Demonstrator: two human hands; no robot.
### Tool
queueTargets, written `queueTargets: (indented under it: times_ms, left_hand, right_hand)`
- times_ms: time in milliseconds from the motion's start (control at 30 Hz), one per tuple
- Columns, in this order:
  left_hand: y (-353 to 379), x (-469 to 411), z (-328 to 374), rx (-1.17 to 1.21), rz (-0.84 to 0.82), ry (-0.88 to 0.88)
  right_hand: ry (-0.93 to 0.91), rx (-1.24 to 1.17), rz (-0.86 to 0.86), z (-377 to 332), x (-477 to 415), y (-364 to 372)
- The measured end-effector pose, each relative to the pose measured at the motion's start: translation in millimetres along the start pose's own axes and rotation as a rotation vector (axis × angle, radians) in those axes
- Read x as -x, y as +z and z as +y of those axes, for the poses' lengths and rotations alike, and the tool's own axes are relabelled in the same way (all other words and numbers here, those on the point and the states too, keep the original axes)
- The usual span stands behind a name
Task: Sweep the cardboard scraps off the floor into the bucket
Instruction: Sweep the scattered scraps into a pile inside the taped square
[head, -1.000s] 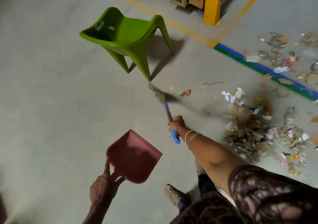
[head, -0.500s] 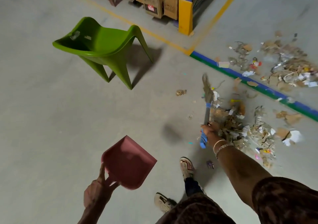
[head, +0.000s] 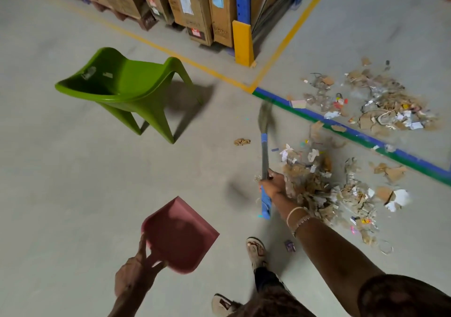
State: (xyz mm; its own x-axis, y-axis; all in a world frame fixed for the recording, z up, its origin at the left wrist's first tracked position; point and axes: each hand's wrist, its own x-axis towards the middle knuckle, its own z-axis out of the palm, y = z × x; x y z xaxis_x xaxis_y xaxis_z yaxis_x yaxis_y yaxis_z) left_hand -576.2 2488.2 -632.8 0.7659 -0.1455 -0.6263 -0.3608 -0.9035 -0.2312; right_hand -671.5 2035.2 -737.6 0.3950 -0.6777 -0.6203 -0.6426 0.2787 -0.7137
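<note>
Fingers (head: 271, 179) round broom (head: 264, 155), scraps (head: 311, 185) alongside

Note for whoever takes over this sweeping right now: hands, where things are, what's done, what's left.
Left hand holds the pink dustpan by its handle, nothing in it.
Right hand grips the broom, just left of the near scrap pile.
A second pile lies beyond the blue-green floor line; one stray scrap sits left of the broom.
Bucket not in view. Nothing collected yet; both piles left to do.
</note>
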Motion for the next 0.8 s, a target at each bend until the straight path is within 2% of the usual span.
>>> queueTargets:
  times_ms: [67,300,400,533,667,800]
  left_hand:
    - [-11.6,-4.2,10.5,0.000,0.026,-0.015]
    - [-29.4,-19.4,38.0,0.056,0.094,-0.017]
    - [-34.3,-20.2,50.3,0.061,0.086,-0.011]
    - [-45.5,-18.1,70.3,0.109,0.083,-0.005]
    - [-45.4,-28.6,78.4,0.101,0.111,0.039]
    - [-54.4,-37.1,93.6,0.108,0.133,-0.044]
  right_hand:
    - [0.012,-0.001,-0.097,-21.5,-20.1,12.4]
    - [0.182,-0.085,-0.144,-86.4,-80.4,56.5]
    - [0.253,-0.100,-0.063,-71.9,-109.9,52.6]
    - [0.305,-0.044,0.082,2.9,-194.8,18.0]
    - [0.297,-0.037,0.252,-3.5,-159.1,-50.2]
    - [0.224,-0.075,0.338,-14.4,-84.6,-88.5]
